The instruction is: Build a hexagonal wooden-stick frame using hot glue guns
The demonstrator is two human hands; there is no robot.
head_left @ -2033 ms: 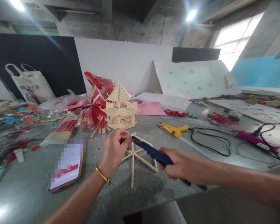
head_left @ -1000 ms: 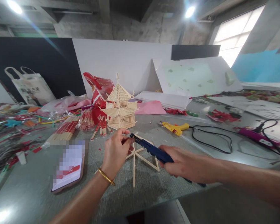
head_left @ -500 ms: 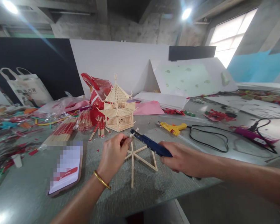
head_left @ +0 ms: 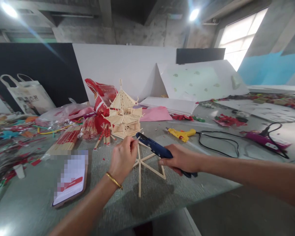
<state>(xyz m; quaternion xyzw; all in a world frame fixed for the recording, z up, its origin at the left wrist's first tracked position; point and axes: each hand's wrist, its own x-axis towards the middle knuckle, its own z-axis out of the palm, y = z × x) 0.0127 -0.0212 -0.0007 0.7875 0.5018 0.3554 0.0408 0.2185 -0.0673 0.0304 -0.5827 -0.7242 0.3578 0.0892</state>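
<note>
My right hand (head_left: 179, 159) is wrapped round the handles of a dark blue hand cutter (head_left: 153, 146). The cutter's jaw end points left and meets the fingertips of my left hand (head_left: 125, 155), which are pinched on a thin pale stick, mostly hidden by the fingers. Below both hands, a flat frame of wooden sticks (head_left: 140, 180) lies on the table, its spokes meeting at a centre and a few edge sticks joining their ends. Just behind stands a small pavilion model (head_left: 124, 116) built from the same pale sticks.
A phone (head_left: 72, 183) lies left of my left arm. Bundles of sticks (head_left: 66, 139) and red-wrapped sticks (head_left: 105, 134) are beyond it. On the right rests a yellow glue gun (head_left: 182, 133), its black cable running to a purple power strip (head_left: 267, 141). The table's front edge is near.
My right hand and the cutter have shifted left, toward my left hand. The white piece that stuck up by the jaws no longer shows. My left hand stays pinched.
</note>
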